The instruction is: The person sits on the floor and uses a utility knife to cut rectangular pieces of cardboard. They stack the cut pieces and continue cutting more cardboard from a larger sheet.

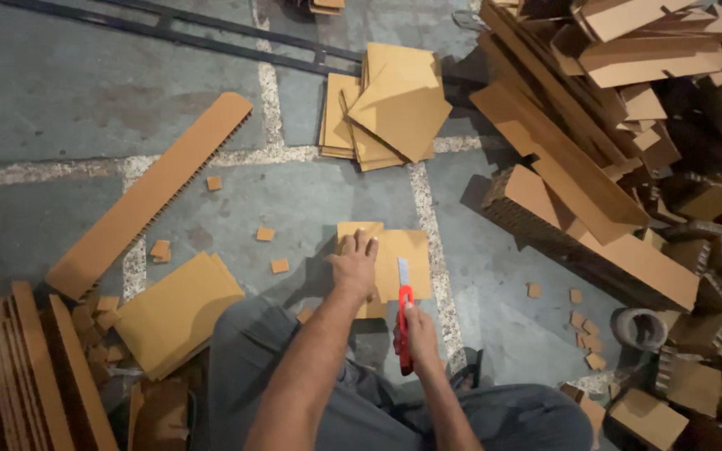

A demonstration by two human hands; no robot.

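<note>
A brown cardboard sheet (407,250) lies flat on the stone floor in front of my knees. My left hand (354,264) presses down on its left part with fingers spread. My right hand (418,334) grips a red utility knife (404,321) by its handle. The knife's blade (404,272) is extended and rests on the sheet, just right of my left hand.
A stack of cut cardboard squares (390,108) sits farther ahead. A long cardboard strip (148,196) lies at the left, more sheets (175,311) by my left knee. A big heap of cardboard offcuts (628,150) fills the right side, with a tape roll (638,327) near it. Small scraps dot the floor.
</note>
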